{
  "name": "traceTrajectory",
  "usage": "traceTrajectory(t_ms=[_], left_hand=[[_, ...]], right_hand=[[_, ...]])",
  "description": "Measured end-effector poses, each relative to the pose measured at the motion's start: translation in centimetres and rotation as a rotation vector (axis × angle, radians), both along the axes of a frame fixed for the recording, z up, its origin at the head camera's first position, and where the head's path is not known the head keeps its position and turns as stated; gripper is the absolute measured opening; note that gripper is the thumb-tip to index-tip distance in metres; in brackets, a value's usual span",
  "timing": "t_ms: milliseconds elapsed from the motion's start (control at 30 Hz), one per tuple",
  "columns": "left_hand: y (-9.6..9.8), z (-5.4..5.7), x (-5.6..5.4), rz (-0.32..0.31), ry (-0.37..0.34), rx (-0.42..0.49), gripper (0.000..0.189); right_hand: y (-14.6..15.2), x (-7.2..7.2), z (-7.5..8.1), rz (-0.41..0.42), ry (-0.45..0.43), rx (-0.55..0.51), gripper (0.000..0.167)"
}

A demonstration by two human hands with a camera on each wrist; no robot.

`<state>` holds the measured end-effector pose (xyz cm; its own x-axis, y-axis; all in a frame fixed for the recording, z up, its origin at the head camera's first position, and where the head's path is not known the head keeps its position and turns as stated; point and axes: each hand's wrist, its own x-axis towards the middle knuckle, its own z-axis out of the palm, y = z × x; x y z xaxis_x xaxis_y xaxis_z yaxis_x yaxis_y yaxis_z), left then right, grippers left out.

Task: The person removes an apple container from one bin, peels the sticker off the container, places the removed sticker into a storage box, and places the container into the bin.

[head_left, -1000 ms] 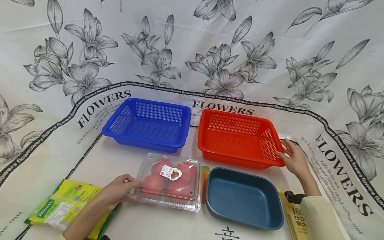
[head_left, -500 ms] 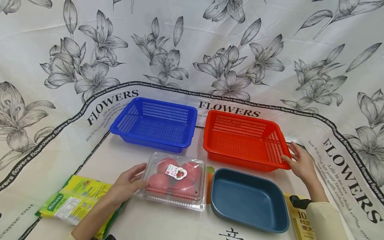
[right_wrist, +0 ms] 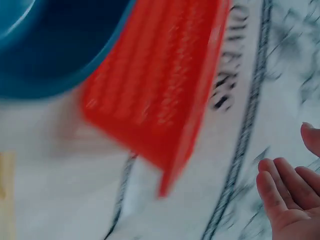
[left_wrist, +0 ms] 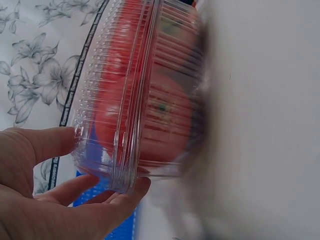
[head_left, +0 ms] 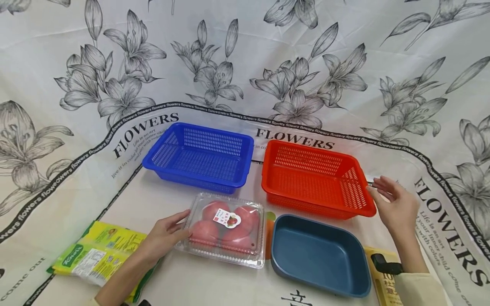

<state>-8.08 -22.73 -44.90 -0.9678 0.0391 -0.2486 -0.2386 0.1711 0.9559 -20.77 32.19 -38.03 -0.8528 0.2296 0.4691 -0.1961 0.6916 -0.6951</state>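
Observation:
A clear plastic box of tomatoes (head_left: 226,229) with a white label lies in the middle of the table. My left hand (head_left: 166,233) holds its left end. In the left wrist view the thumb (left_wrist: 60,140) is at the lid and the fingers (left_wrist: 130,195) lie at the rim. Behind to the right stands a red plastic basket (head_left: 314,174). My right hand (head_left: 396,204) is just off its right end, fingers loosely extended; in the right wrist view the hand (right_wrist: 295,192) is apart from the basket with nothing in it.
A blue basket (head_left: 203,157) stands behind the tomato box. Right of the box sits a dark blue tub (head_left: 321,255), beside a yellow packet (head_left: 384,272) partly under the right forearm. A yellow-green Knorr packet (head_left: 92,255) lies under the left forearm. Flowered cloth (head_left: 214,51) rises behind.
My right hand has let go of the red basket's right rim and drawn slightly away. The left hand has shifted from the box's front left corner to its left side. The view has turned slightly left.

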Motion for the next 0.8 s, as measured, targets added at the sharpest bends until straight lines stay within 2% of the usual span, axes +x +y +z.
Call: traceTrajectory(t_ms=[67,133,233,300,400,567,700,800], left_hand=[[0.1,0.0,0.0,0.006,0.001,-0.001,0.066],[0.1,0.0,0.0,0.014,-0.002,-0.001,0.066],[0.1,0.0,-0.1,0.018,-0.008,0.001,0.066],[0.1,-0.1,-0.1,0.02,-0.012,0.004,0.065],[0.0,0.0,0.0,0.023,-0.012,0.006,0.065],[-0.2,0.0,0.2,0.018,0.011,0.013,0.066],[-0.4,-0.1,0.3,-0.012,0.018,0.04,0.073],[-0.3,-0.1,0.3,-0.04,0.008,0.07,0.082]], right_hand=[[-2.1,0.8,1.1,0.11,0.078,-0.095,0.049],[-4.3,1.6,2.0,0.262,0.121,-0.197,0.048],[-7.9,2.9,2.8,0.461,0.103,-0.253,0.047],[-10.4,3.7,2.8,0.558,0.068,-0.233,0.047],[-14.4,4.8,2.6,0.655,-0.003,-0.148,0.048],[-19.6,6.0,1.3,0.773,-0.18,-0.1,0.052],[-22.1,6.1,0.0,0.834,-0.332,-0.101,0.05],[-23.0,5.8,-0.8,0.862,-0.409,-0.091,0.046]])
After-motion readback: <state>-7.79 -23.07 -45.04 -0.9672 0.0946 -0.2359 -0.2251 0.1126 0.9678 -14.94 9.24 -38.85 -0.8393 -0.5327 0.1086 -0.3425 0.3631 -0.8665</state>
